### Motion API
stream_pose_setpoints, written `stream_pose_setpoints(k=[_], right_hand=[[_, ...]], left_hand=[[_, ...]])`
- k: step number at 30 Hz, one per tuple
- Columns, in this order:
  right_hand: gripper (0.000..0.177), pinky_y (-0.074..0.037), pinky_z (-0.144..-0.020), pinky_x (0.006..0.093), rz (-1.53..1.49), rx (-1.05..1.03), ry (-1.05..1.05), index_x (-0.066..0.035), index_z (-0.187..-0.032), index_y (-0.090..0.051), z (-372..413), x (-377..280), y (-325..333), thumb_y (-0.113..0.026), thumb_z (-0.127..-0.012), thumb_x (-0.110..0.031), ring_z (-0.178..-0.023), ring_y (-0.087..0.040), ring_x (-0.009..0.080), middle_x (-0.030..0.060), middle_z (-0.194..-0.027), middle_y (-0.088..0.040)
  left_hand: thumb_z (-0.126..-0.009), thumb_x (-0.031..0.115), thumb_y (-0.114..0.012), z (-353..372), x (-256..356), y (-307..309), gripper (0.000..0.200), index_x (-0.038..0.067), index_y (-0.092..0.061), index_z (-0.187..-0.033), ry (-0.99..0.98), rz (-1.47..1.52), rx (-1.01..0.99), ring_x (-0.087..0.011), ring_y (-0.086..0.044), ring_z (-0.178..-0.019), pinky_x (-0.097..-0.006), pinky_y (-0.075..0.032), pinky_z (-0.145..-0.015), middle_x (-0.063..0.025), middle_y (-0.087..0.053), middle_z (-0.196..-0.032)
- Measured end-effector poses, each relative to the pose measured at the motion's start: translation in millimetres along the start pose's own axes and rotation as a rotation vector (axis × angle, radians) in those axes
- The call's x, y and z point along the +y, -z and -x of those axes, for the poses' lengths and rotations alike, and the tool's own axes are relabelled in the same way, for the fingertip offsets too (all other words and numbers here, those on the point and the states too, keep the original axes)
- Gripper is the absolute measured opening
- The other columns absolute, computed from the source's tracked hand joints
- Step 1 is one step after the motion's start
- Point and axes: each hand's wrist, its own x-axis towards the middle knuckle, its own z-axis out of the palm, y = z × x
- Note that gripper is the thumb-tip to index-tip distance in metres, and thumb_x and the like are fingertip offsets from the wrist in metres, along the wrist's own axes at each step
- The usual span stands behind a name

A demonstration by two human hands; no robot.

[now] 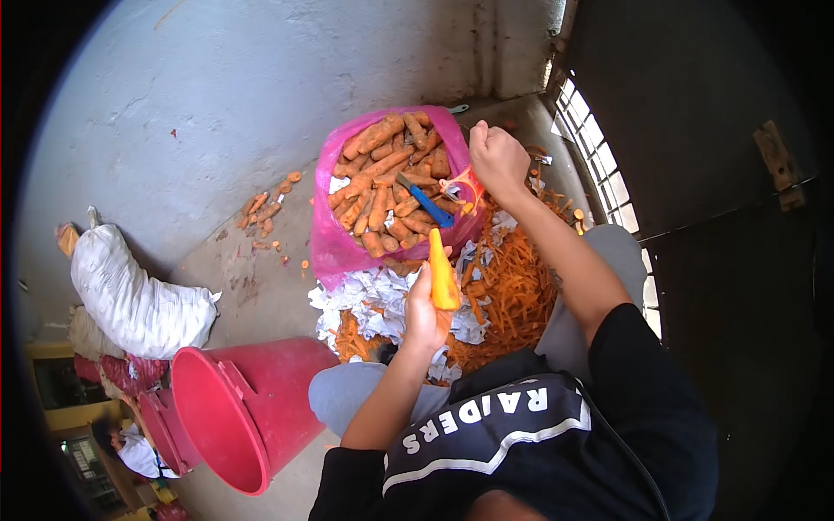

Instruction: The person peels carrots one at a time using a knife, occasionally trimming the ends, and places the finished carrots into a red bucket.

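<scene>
A peeled, yellow-orange carrot (444,278) points upward in my left hand (425,308), whose fingers are wrapped round its lower part. My right hand (499,159) is closed round an orange peeler (466,186), raised at the right edge of a pink bag (326,227). Unpeeled carrots (375,178) fill the bag, and a blue-handled knife (426,202) lies on top of them. Below the hands, orange peelings (512,300) and crumpled white paper (369,297) cover the floor between my legs.
A large red bucket (252,408) lies tilted at my left, with a second red bucket (165,425) behind it. A stuffed white sack (139,291) leans by the wall. Carrot pieces (261,213) are scattered left of the bag. Another person (139,451) is at the lower left.
</scene>
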Motion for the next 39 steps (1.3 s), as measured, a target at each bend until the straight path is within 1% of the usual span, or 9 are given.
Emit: stream_pose_setpoints(k=[6,8,9,21,24,29,31,34,39], right_hand=[[0.047,-0.044,-0.057,0.0476,-0.249,-0.306,0.271,-0.002,-0.060,-0.059,65,-24,11,-0.041,-0.091,-0.034,-0.061,-0.058,0.0394,0.0197,-0.065,-0.059],[0.045,-0.044,-0.056,0.0455,-0.199,-0.392,0.306,-0.001,-0.061,-0.056,79,-29,15,-0.043,-0.092,-0.031,-0.063,-0.057,0.0374,0.0165,-0.068,-0.058],[0.043,-0.043,-0.056,0.0445,-0.174,-0.433,0.324,0.000,-0.062,-0.055,82,-32,17,-0.043,-0.092,-0.029,-0.063,-0.057,0.0365,0.0149,-0.070,-0.058],[0.042,-0.046,-0.058,0.0453,-0.093,-0.452,0.366,-0.002,-0.064,-0.058,91,-24,1,-0.041,-0.093,-0.027,-0.064,-0.059,0.0360,0.0141,-0.071,-0.060],[0.042,-0.046,-0.058,0.0458,-0.115,-0.472,0.352,-0.001,-0.065,-0.059,91,-26,3,-0.041,-0.092,-0.028,-0.064,-0.059,0.0368,0.0163,-0.070,-0.060],[0.043,-0.047,-0.059,0.0468,-0.035,-0.089,0.249,-0.001,-0.063,-0.058,44,-10,-15,-0.045,-0.090,-0.032,-0.062,-0.059,0.0394,0.0208,-0.065,-0.059],[0.044,-0.046,-0.062,0.0481,-0.051,0.068,0.135,-0.002,-0.063,-0.057,20,-5,-9,-0.045,-0.090,-0.034,-0.065,-0.059,0.0414,0.0205,-0.065,-0.059],[0.050,-0.045,-0.066,0.0508,-0.134,0.133,-0.097,0.001,-0.061,-0.059,-7,1,3,-0.040,-0.089,-0.036,-0.069,-0.061,0.0421,0.0240,-0.066,-0.059],[0.055,-0.044,-0.066,0.0482,-0.352,-0.309,-0.147,0.005,-0.066,-0.059,14,11,-9,-0.036,-0.087,-0.040,-0.069,-0.060,0.0425,0.0269,-0.065,-0.056]], left_hand=[[-0.098,0.031,-0.034,-15,6,26,0.037,0.005,-0.052,-0.117,0.070,0.241,-0.010,-0.0186,-0.057,-0.078,-0.0349,-0.050,-0.071,-0.0062,-0.058,-0.087],[-0.098,0.030,-0.033,-20,2,25,0.035,0.006,-0.053,-0.114,0.046,0.233,0.073,-0.0203,-0.058,-0.079,-0.0378,-0.051,-0.072,-0.0073,-0.059,-0.089],[-0.098,0.029,-0.033,-11,9,8,0.034,0.006,-0.054,-0.113,0.040,0.203,0.004,-0.0219,-0.059,-0.082,-0.0403,-0.051,-0.072,-0.0083,-0.061,-0.094],[-0.097,0.031,-0.038,-18,1,18,0.033,0.006,-0.053,-0.114,0.025,0.193,0.094,-0.0214,-0.060,-0.084,-0.0349,-0.051,-0.070,-0.0096,-0.062,-0.098],[-0.097,0.031,-0.038,-17,-1,16,0.033,0.007,-0.053,-0.114,-0.002,0.131,0.121,-0.0198,-0.058,-0.079,-0.0328,-0.049,-0.067,-0.0095,-0.061,-0.097],[-0.097,0.033,-0.040,-3,-13,6,0.036,0.006,-0.051,-0.119,0.074,0.106,0.038,-0.0166,-0.053,-0.074,-0.0295,-0.045,-0.063,-0.0070,-0.058,-0.091],[-0.098,0.033,-0.040,0,-11,5,0.041,0.005,-0.047,-0.126,0.113,0.112,-0.011,-0.0158,-0.053,-0.074,-0.0286,-0.045,-0.064,-0.0059,-0.056,-0.087],[-0.098,0.036,-0.039,-4,-4,13,0.043,0.004,-0.047,-0.127,0.132,0.115,-0.062,-0.0146,-0.054,-0.073,-0.0266,-0.046,-0.064,-0.0050,-0.057,-0.086],[-0.097,0.042,-0.040,-13,6,20,0.044,0.006,-0.052,-0.118,0.115,0.166,-0.012,-0.0139,-0.056,-0.072,-0.0263,-0.046,-0.060,-0.0045,-0.059,-0.081]])
